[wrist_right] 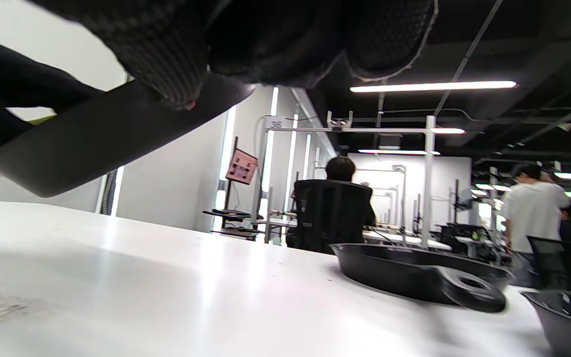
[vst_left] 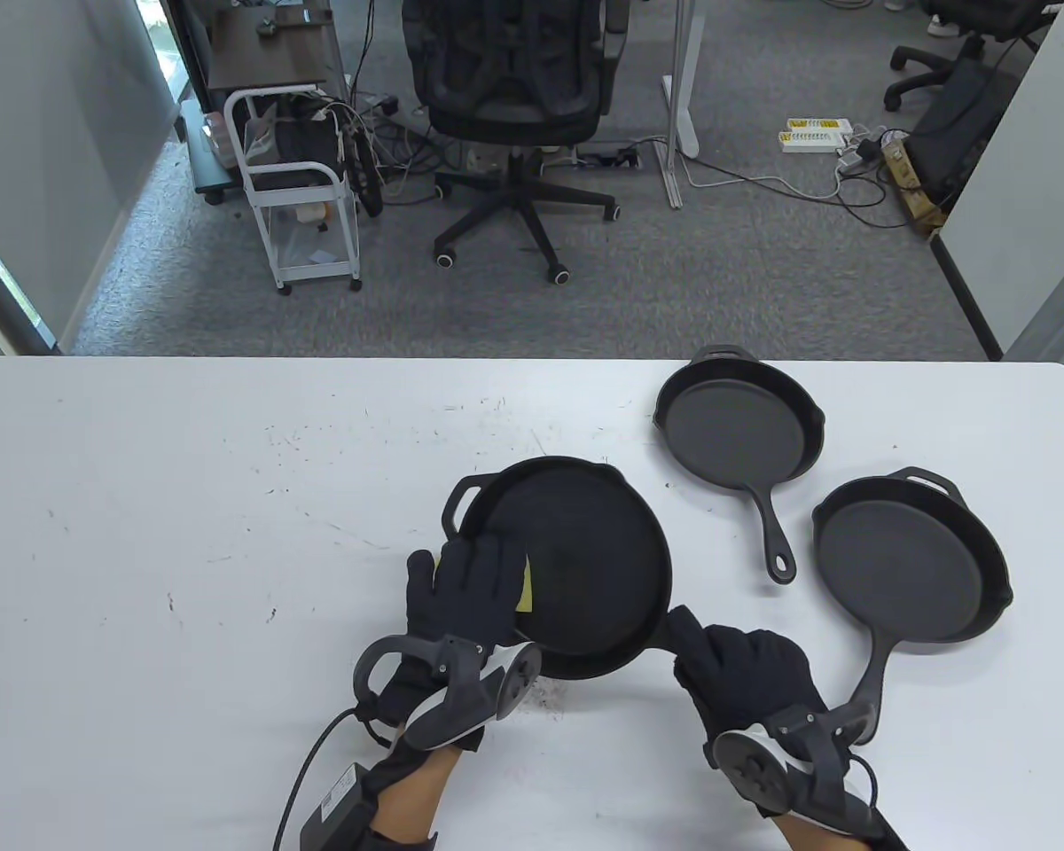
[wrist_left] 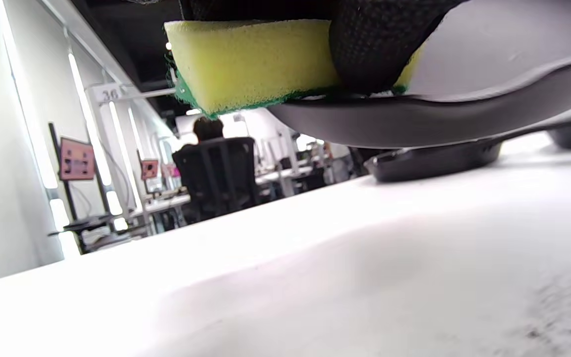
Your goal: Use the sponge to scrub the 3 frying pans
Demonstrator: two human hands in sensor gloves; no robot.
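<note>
Sponge [vst_left: 525, 587], yellow with a green scouring face, is pressed by the left hand [vst_left: 465, 594] against the left inner rim of the nearest frying pan [vst_left: 585, 567]; the fingers [vst_left: 488, 567] are laid fairly straight over it in the table view, while in the left wrist view a gloved finger [wrist_left: 370, 44] is seen curled down over the sponge's [wrist_left: 251, 62] side, so it is held as well as pressed. That pan is tilted, its near-left edge lifted off the white table [vst_left: 186, 532], as is shown in both wrist views by the gap under its dark underside [wrist_left: 414, 121]. Its handle is clamped in the right hand [vst_left: 745, 674], whose fingers are wrapped round it just below the pan's right edge; from the right wrist view the gloved fingers [wrist_right: 166, 54] are seen closed over the handle [wrist_right: 92, 139].

Two further frying pans are set flat on the table to the right: a smaller one [vst_left: 740, 425] farther back, handle pointing toward the person, and a larger one [vst_left: 909, 563] near the right edge. They lie near each other, not touching.
</note>
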